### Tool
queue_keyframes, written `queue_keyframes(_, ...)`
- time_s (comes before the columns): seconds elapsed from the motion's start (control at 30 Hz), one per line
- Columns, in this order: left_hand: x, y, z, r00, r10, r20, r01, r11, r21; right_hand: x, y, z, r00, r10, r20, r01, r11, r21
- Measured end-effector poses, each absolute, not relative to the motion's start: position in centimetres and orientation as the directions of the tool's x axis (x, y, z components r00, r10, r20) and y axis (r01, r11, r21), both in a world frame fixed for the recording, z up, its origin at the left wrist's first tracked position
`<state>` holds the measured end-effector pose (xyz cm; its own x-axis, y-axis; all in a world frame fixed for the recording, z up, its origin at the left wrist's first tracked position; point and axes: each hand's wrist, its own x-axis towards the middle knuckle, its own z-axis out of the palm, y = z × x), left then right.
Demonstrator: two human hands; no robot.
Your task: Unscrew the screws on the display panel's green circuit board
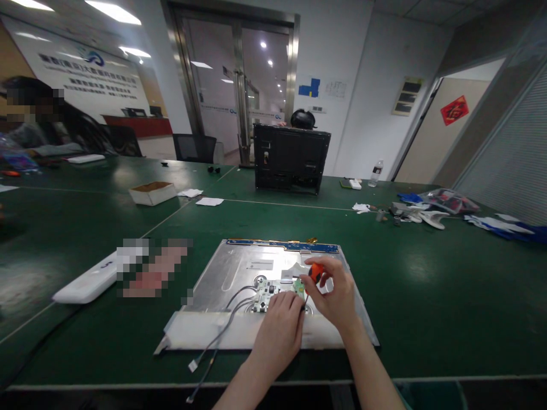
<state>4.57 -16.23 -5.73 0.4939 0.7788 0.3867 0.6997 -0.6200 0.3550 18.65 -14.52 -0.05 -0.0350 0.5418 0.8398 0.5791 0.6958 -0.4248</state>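
A flat silver display panel (222,273) lies on the green table in front of me, with a blue circuit strip (282,246) along its far edge. On its middle is a small green circuit board (267,289). My left hand (282,322) rests on this board, its fingers bent together and pressed down on the near right part; the fingertips are partly hidden. My right hand (337,290) is closed around the orange and black handle of a screwdriver (315,273), whose shaft points down beside my left fingertips. Grey cables (233,319) run from the board over the panel's near edge.
A white power strip (94,282) lies left, beside a pixelated area. Farther back are an open box (152,193), papers (209,201) and a black monitor housing (293,159) with a person behind it. Another person sits far left. A bottle (375,173) and scattered parts (410,212) are right.
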Motion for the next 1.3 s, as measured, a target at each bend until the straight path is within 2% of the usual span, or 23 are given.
queue_keyframes(0.37,4.62,-16.36,-5.57,0.49,0.792,0.363,0.703,-0.606,0.374,18.98,-14.75,0.42,-0.102,0.511,0.853,0.569,0.733,-0.371)
queue_keyframes(0.67,4.58,-16.2,-5.86,0.494,0.778,0.388,0.692,-0.622,0.366,18.82,-14.5,0.37,-0.068,0.448,0.892,0.6,0.732,-0.322)
queue_keyframes(1.1,4.59,-16.15,-6.0,0.496,0.77,0.402,0.685,-0.631,0.363,19.04,-14.61,0.29,-0.061,0.457,0.887,0.6,0.727,-0.333)
queue_keyframes(1.3,4.63,-16.23,-5.94,0.496,0.783,0.375,0.69,-0.618,0.378,18.87,-14.59,-0.27,0.002,0.487,0.873,0.603,0.696,-0.389)
